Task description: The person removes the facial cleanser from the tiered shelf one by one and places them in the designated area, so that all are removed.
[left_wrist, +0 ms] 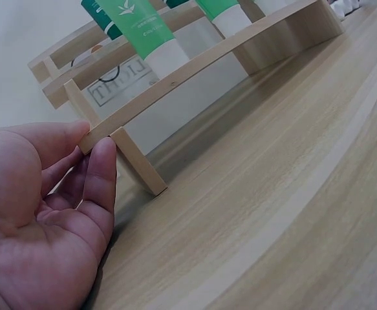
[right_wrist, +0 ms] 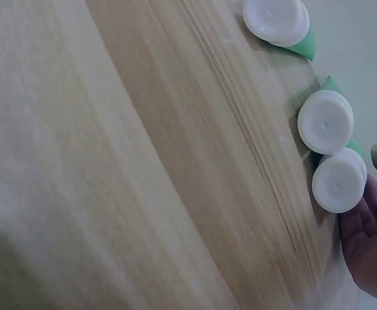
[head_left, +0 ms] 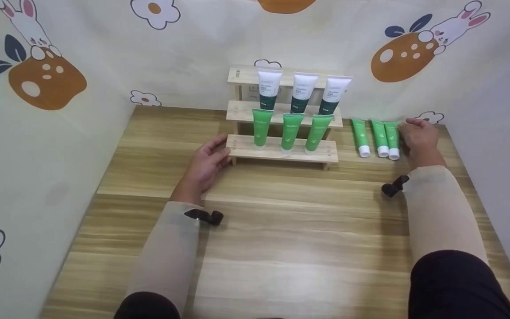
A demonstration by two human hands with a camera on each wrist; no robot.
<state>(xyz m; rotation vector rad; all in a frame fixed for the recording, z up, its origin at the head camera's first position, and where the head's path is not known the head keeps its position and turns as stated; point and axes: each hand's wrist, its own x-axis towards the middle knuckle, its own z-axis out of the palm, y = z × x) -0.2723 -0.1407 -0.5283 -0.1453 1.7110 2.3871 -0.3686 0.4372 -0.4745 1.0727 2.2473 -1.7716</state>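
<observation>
The left hand (head_left: 204, 166) pinches the left end of the lowest tier of a wooden three-tier display rack (head_left: 246, 153), thumb above the board and fingers under it in the left wrist view. Three green tubes (head_left: 290, 132) stand caps down on that tier; three white and dark green tubes (head_left: 303, 91) stand on the middle one. To the right of the rack, three more green tubes (head_left: 359, 135) lie on the table, white caps toward the person. Beside the rightmost lying tube (head_left: 392, 135) is the right hand (head_left: 421, 139); its fingers reach the tube's side, with the thumb held apart in the right wrist view.
The wood-grain table (head_left: 281, 230) extends in front of the rack. A patterned cloth backdrop (head_left: 193, 57) with rabbits and oranges rises behind and at both sides. On each sleeve sits a small black camera mount (head_left: 204, 216).
</observation>
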